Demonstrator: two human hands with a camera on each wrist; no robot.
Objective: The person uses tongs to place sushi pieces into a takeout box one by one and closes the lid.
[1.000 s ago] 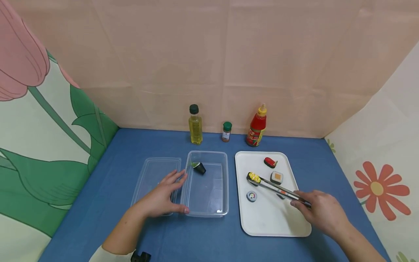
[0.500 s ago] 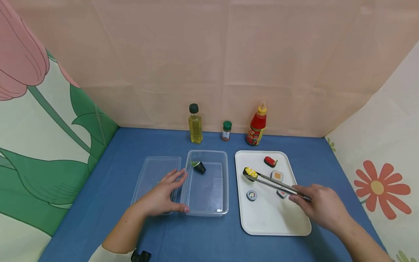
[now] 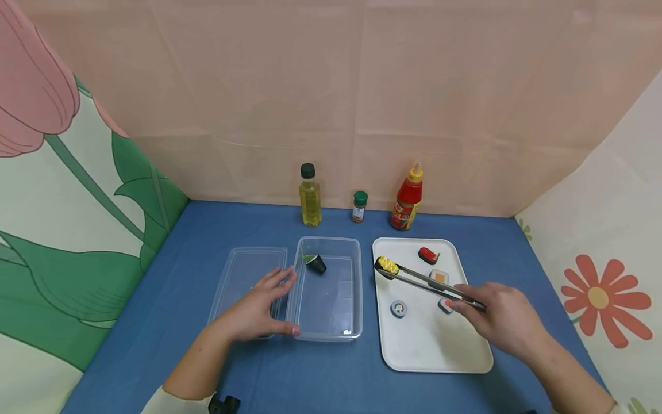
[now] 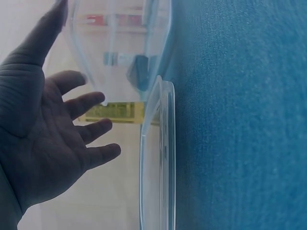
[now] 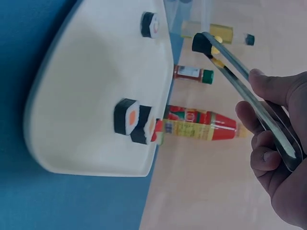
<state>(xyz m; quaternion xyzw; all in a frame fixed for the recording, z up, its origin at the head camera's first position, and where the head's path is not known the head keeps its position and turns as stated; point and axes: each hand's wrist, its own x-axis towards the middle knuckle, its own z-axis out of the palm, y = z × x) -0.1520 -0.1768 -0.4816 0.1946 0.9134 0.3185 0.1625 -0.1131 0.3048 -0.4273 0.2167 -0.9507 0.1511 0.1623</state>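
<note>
My right hand (image 3: 504, 316) grips metal tongs (image 3: 429, 282). Their tips pinch a sushi piece topped with yellow corn (image 3: 388, 265), raised over the left side of the white tray (image 3: 414, 353). In the right wrist view the thumb and curled fingers squeeze the tongs (image 5: 259, 108) from both sides. My left hand (image 3: 261, 307) has its fingers spread, with fingertips and thumb right at the left rim of a clear plastic container (image 3: 331, 336). Inside that container lies a dark sushi roll with a green end (image 3: 316, 264), tipped on its side.
On the tray sit a red-topped sushi (image 3: 427, 255), a square roll (image 3: 439, 277), a round roll (image 3: 399, 309) and a roll near the tongs (image 3: 445, 305). A clear lid (image 3: 243, 276) lies left. Behind stand an oil bottle (image 3: 310, 201), a spice jar (image 3: 359, 207) and a red sauce bottle (image 3: 406, 201).
The right hand has carried the tongs and the corn-topped sushi up and left, from the tray's middle toward its left edge. The left hand stays at the container's rim.
</note>
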